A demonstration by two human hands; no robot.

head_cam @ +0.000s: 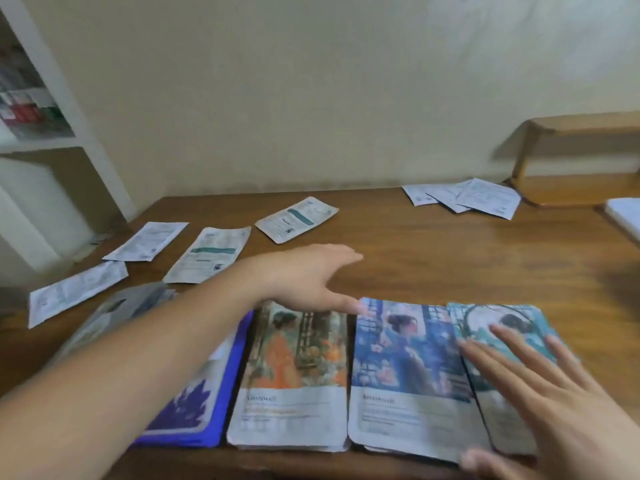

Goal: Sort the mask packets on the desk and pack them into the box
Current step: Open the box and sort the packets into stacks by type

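Note:
Sorted stacks of mask packets lie side by side along the desk's near edge: a purple stack (194,403), an orange-picture stack (294,386), a blue-picture stack (405,375) and a teal-picture stack (498,327). A grey stack (114,313) lies further left. My left hand (304,275) stretches out over the desk with its fingers spread, its thumb tip touching the top of the blue stack. Over the teal stack my right hand (540,400) lies flat and open, holding nothing. No box is in view.
Loose white packets lie face down at the back left (211,254), (296,220), (147,241), (76,294), and several more at the back right (464,197). A small wooden shelf (575,157) stands at the far right. White shelving (45,133) lines the left wall.

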